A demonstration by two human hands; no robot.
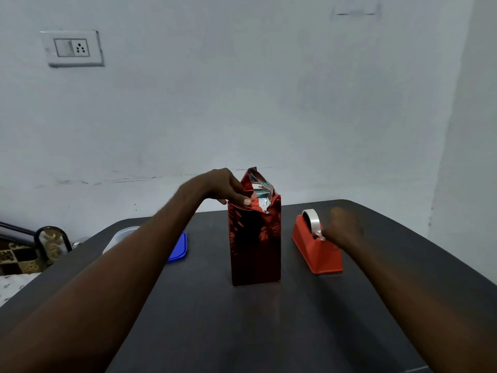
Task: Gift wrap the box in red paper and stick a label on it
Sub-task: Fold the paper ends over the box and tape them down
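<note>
On the dark tabletop [349, 319], your left hand [223, 188] pinches the tall box's slippery red foil paper [255, 238]; right hand [343, 226] pinches tape [318, 234]; hold folds firmly.

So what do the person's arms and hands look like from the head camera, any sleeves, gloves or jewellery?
Both forearms are bare as far as the frame shows: no sleeve reaches into view. The left hand wears no glove, and no ring, watch or bracelet shows on it or its wrist. The right hand is blurred, but it too looks ungloved with a bare wrist. No markings show on either arm.
</note>
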